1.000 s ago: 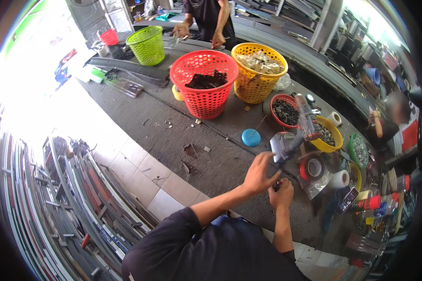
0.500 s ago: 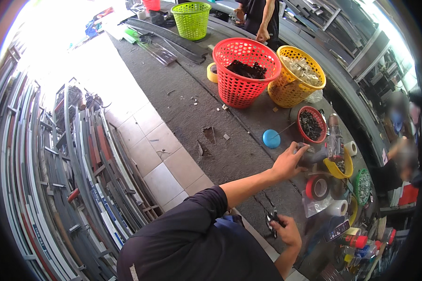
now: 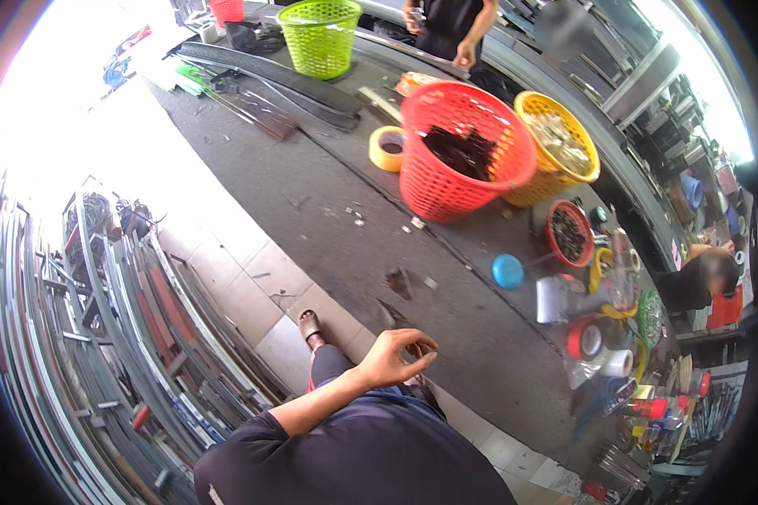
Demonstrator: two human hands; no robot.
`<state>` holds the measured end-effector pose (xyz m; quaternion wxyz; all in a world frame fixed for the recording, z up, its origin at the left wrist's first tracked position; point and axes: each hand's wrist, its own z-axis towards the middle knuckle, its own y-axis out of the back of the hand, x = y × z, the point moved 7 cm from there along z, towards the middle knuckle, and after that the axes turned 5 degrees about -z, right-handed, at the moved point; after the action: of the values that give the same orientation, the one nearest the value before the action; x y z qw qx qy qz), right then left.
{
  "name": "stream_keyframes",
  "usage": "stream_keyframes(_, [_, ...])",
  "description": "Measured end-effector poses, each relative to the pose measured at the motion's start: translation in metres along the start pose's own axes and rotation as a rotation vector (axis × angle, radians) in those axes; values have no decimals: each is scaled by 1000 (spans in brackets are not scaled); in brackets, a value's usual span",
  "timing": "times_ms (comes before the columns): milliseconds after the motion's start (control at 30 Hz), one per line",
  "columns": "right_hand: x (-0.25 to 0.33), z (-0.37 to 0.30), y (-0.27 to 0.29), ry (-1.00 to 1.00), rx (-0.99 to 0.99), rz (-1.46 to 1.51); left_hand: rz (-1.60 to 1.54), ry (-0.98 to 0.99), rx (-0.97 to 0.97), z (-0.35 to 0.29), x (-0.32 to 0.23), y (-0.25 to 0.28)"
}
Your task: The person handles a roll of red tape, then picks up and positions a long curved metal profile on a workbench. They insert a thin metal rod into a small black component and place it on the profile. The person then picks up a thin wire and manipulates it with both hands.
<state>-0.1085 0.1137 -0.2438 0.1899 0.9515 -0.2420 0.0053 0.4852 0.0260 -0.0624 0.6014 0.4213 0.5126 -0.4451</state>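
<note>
My left hand (image 3: 396, 358) is in front of my body, over the near edge of the dark-covered workbench (image 3: 337, 227). Its fingers curl round toward the thumb in a pinch. Whatever may be between the fingertips is too small or dark to name. My right hand is out of sight. Beyond the left hand, a torn patch (image 3: 398, 284) shows in the bench covering. A round blue disc (image 3: 507, 271) lies farther right, beside a small red basket (image 3: 569, 234) of small dark pieces.
A large red basket (image 3: 425, 181), a yellow basket (image 3: 535, 181) and a green basket (image 3: 318, 42) stand on the bench. Tape rolls (image 3: 387, 149) and bottles (image 3: 648, 409) lie about. Racked metal profiles (image 3: 143, 362) line the left. A co-worker's hand (image 3: 465, 55) shows across the bench.
My left hand has drawn back from the small containers toward my body. My right hand, which held a dark plier-like tool, has left the view. The view has shifted.
</note>
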Motion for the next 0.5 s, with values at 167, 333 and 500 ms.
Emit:
stream_keyframes(167, [101, 29, -103, -118, 101, 97, 14, -17, 43, -6, 4, 142])
stream_keyframes(333, [316, 36, -172, 1, 255, -67, 134, 98, -90, -20, 23, 278])
stream_keyframes(500, [564, -93, -203, 711, 122, -686, 564, -77, -191, -34, 42, 339])
